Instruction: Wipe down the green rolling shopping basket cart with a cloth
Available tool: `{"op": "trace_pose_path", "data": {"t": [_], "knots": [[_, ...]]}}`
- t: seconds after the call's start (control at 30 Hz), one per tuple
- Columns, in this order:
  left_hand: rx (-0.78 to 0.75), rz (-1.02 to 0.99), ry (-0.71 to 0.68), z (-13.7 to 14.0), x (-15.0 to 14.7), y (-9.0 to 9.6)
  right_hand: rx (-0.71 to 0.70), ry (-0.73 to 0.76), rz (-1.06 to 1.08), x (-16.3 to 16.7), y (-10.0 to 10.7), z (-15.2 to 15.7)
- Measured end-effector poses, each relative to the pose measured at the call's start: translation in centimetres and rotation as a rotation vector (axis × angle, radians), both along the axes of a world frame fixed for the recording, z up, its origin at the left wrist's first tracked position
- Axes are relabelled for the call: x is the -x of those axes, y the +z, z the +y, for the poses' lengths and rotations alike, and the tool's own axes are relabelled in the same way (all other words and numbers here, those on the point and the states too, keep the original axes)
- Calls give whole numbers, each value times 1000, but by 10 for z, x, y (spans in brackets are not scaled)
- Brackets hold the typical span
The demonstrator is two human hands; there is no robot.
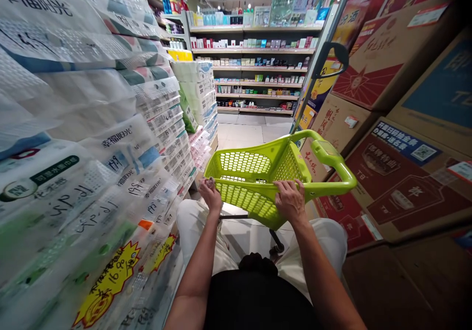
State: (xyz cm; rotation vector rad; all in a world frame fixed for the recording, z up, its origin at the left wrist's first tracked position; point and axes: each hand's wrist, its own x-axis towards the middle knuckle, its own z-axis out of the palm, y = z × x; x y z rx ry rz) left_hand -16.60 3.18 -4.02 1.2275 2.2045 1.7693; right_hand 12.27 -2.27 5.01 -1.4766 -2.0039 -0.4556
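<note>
A lime-green plastic shopping cart [254, 203] stands sideways in front of me, its basket with perforated walls. My right hand [291, 199] is closed over the near rim, fingers curled over the edge. At the basket's left corner, my left hand [212, 196] is closed on a small greyish crumpled wad [209, 183], which looks like cloth and lies against the rim. The cart's handle [341, 170] is at the right, untouched by either hand. Below the basket a black caster wheel [276, 244] shows between my knees.
Stacked packs of tissue paper [162, 108] rise close on my left, with yellow price signs [112, 283]. Cardboard cartons [409, 182] are piled close on my right, beside a metal pole with a black loop [334, 59]. Shelves of boxed goods [254, 50] stand across the aisle's far end.
</note>
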Motion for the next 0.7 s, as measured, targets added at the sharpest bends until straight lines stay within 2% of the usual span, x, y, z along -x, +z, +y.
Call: {"op": "trace_pose_path", "data": {"t": [0.07,0.2,0.33,0.47,0.6,0.7], "knots": [[-29,37,-104,-2,-3,2,1,-5,3,-1,0,0],[-24,-60,-38,-5,-18,1,8,-2,1,1,-1,1],[-18,-69,-163,-7,-36,-1,10,0,17,1,0,2],[-21,-120,-105,-10,-51,1,20,29,19,-2,0,1],[-24,-108,-258,-14,-70,3,19,39,42,-4,1,0],[9,-125,-190,-16,-81,7,12,43,82,-8,3,-2]]}}
